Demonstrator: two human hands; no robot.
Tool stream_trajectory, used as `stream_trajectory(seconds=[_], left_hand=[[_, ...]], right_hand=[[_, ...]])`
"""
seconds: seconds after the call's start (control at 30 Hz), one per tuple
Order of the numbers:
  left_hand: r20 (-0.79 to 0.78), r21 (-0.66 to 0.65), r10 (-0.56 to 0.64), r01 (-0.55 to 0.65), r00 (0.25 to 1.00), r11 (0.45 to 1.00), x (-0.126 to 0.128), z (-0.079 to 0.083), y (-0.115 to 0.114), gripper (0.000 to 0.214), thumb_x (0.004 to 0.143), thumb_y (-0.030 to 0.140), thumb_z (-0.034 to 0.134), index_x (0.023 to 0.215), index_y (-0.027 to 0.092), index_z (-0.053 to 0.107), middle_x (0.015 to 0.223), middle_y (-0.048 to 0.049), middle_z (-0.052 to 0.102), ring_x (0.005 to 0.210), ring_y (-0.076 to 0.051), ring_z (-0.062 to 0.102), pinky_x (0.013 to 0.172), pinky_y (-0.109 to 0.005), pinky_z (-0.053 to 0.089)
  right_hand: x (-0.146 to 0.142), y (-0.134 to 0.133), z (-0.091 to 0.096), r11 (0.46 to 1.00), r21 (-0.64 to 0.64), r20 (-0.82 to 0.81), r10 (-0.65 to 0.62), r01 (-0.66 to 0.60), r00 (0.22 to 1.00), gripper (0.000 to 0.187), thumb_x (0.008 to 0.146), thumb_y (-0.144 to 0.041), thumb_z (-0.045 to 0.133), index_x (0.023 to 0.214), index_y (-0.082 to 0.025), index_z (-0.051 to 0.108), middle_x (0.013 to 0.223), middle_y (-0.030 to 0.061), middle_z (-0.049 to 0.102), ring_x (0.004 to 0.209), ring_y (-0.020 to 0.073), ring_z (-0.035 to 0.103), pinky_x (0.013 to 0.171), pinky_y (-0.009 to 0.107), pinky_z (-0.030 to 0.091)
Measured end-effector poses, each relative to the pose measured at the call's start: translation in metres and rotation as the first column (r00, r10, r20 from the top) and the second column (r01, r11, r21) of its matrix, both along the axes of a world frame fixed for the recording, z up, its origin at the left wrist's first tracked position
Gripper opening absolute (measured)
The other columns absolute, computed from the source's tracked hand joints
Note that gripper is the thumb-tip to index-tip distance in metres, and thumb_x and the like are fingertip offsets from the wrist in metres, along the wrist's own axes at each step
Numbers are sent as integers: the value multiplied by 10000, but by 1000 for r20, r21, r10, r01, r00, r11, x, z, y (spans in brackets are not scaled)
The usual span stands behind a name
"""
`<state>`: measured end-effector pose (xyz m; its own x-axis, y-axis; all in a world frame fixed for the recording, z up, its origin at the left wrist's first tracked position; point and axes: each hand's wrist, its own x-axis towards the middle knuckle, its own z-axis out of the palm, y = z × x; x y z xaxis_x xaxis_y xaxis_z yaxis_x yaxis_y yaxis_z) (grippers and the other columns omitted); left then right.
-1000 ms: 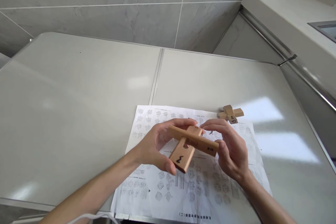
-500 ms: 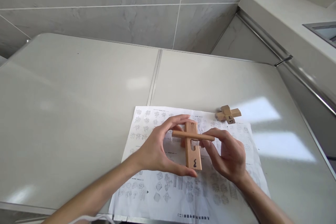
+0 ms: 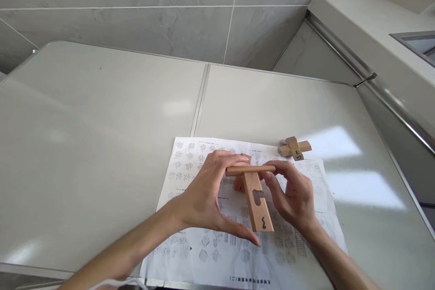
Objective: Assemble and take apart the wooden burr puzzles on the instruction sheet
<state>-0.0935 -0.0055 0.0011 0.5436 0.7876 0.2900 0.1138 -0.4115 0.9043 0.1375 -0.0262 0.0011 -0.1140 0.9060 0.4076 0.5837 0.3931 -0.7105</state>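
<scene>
Between my hands is a notched wooden puzzle bar [image 3: 255, 204], inked with a mark at its near end and tilted in the air over the paper. Fingers of my left hand [image 3: 207, 197] curl at its far end, while the thumb stretches out clear of the near end. A thin wooden puzzle stick [image 3: 250, 170] lies across the bar, its right end pinched by the thumb and index finger of my right hand [image 3: 294, 195]. Another wooden piece [image 3: 239, 183] shows under the stick, partly hidden behind the bar and my left fingers.
A printed diagram sheet [image 3: 176, 231] lies under my hands on the white table [image 3: 102, 145]. Beyond my right hand sits a cross-shaped wooden assembly [image 3: 294, 147]. A tiled wall [image 3: 136, 31] bounds the back, and a counter [image 3: 374, 13] stands right.
The notched bar has tilted, its near end swinging right and toward me. My left thumb has come off that end. The stick has turned nearly level in my right hand.
</scene>
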Motion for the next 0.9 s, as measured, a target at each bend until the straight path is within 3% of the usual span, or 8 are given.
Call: stream_trajectory(seconds=[0.07,0.13,0.23,0.3,0.37,0.6,0.77,0.9], left_hand=[[-71,73,28,-23,997,997,1,1,1,1119,664,585,984,1574,367,370,1420,-107,603,1323,-350,519,1060,-540,548],[-152,248,115,-74,982,966,1,1,1,803,859,433,891,1533,358,461,1428,-89,620,1357,-325,500,1110,-529,518],[-178,566,268,-125,947,815,2,0,2,486,970,208,774,1415,331,620,1486,-75,613,1414,-300,482,1144,-496,493],[-164,678,321,-130,933,723,1,-1,3,441,975,177,765,1380,320,663,1469,-59,649,1403,-283,514,1114,-462,510],[-162,722,328,-115,931,682,0,0,3,436,982,160,753,1380,314,669,1424,-34,702,1384,-262,556,1112,-447,510],[-186,752,266,-37,946,658,-1,2,3,368,995,90,706,1334,231,689,1386,-18,760,1370,-244,631,1146,-442,493],[-165,714,211,-31,963,700,0,3,3,317,1021,103,677,1288,273,695,1344,40,782,1358,-222,668,1146,-425,470],[-125,725,123,6,984,689,6,2,-4,237,994,140,727,1165,303,708,1255,108,812,1267,-205,719,1120,-406,494]], right_hand=[[2,1,-1,999,-39,-36,22,-23,999,27,1055,-222,620,1045,-239,638,793,-5,755,669,165,719,619,268,570],[3,1,-2,996,-75,-64,45,-50,997,30,1056,-225,616,1047,-239,641,779,-9,745,657,166,714,611,271,567],[2,0,-4,993,-100,-73,55,-62,996,37,1050,-217,614,1032,-237,639,762,-9,727,632,169,700,583,274,549],[-1,-2,-4,993,-101,-64,55,-62,996,38,1045,-214,615,1027,-237,639,783,3,736,651,176,707,581,276,546],[-4,-2,-3,990,-120,-65,60,-68,996,43,1049,-217,609,1033,-237,644,816,16,755,688,185,723,597,280,555],[-12,-3,2,978,-204,-98,30,-49,995,92,1064,-259,600,1000,-235,661,814,12,764,678,174,716,607,271,565],[-13,-5,-2,967,-247,-152,27,-64,988,110,1073,-258,579,1005,-229,660,851,30,770,764,196,746,637,291,577],[-10,-1,-4,954,-298,-215,-43,-23,976,147,1076,-326,613,962,-232,620,763,5,719,659,172,687,559,273,531]])
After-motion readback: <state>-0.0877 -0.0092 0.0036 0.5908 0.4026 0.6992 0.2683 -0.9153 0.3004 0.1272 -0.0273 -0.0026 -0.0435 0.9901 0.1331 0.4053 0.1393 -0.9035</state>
